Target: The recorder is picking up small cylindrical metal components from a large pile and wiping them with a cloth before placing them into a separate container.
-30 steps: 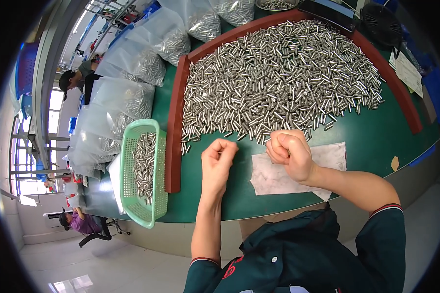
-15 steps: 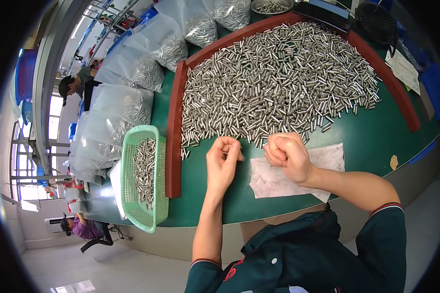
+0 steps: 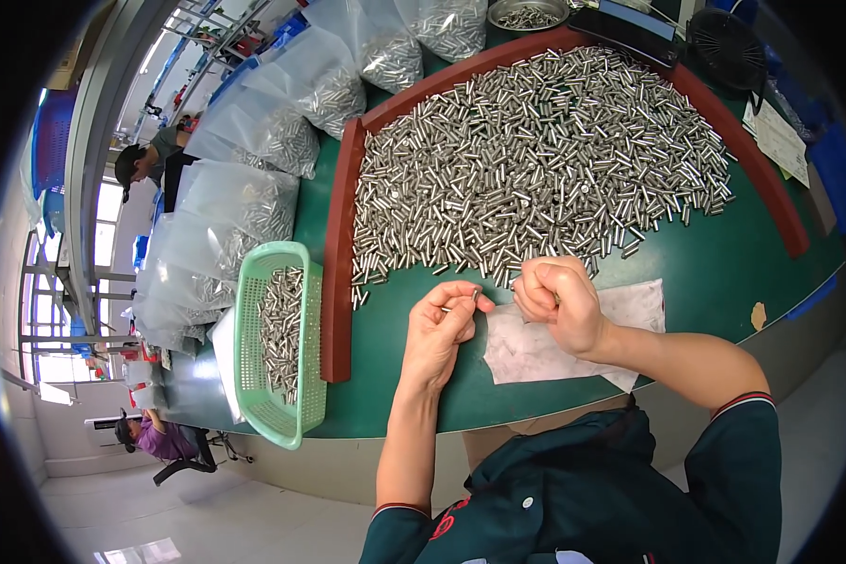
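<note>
Between the thumb and fingertips of my left hand is a small metal pin, held just short of the pile. My right hand is curled into a fist over a stained white cloth; what its fingers hold, if anything, is hidden. Beyond both hands a wide heap of short, shiny metal pins spreads over the green tabletop.
A dark red raised border frames the heap. To its left stands a light green plastic basket partly filled with pins. Clear bags of pins line the far left. A black fan is at the far right. Two other people are at left.
My left hand has shifted slightly right and nearer to me, turning so that the pin in its fingertips shows. My right fist has hardly moved.
</note>
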The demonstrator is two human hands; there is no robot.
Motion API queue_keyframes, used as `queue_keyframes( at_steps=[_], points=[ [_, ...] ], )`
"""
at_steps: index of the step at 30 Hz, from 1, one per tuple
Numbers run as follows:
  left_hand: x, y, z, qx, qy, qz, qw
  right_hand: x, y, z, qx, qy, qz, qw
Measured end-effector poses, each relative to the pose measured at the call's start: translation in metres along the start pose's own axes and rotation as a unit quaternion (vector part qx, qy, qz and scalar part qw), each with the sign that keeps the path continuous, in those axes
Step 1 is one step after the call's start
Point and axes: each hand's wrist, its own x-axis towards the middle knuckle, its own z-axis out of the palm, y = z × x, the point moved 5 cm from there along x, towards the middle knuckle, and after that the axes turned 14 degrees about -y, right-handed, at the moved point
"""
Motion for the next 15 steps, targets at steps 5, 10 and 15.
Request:
queue_keyframes(
  at_steps=[5,10,15],
  points=[
    [0.0,-0.001,0.001,-0.02,-0.015,-0.002,1.0,0.0,0.0,0.0,0.001,-0.001,-0.001,1.0],
    [0.001,-0.003,0.0,-0.123,-0.06,-0.021,0.99,0.0,0.0,0.0,0.003,0.001,0.001,1.0],
    [0.004,0.007,-0.005,-0.163,-0.05,0.026,0.985,0.0,0.0,-0.001,0.011,0.0,-0.003,1.0]
  ],
)
